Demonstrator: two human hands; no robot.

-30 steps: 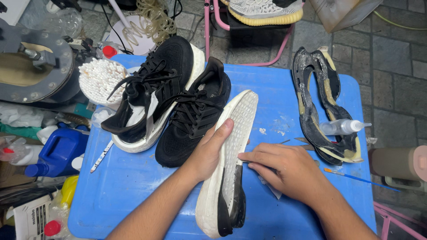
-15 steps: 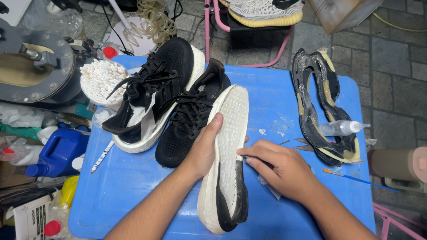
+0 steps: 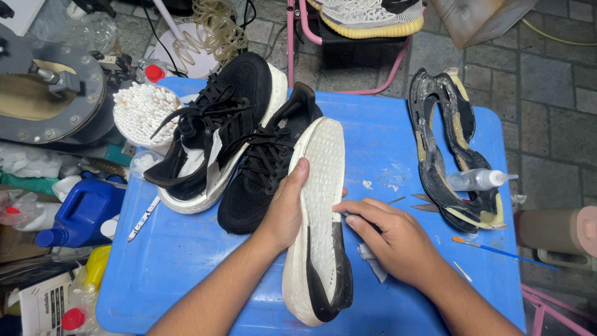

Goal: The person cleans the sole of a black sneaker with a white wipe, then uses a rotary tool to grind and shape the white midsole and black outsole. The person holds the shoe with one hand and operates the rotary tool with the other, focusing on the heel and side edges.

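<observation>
Both forearms bare, no sleeves/gloves/rings.

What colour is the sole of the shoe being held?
The sole is white, with a black patch at the heel end; head view shows it.

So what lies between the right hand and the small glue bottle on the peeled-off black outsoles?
In the head view, mostly bare blue table with white flecks lies between the right hand and the glue bottle, plus two thin dark slivers near the outsoles.
</observation>
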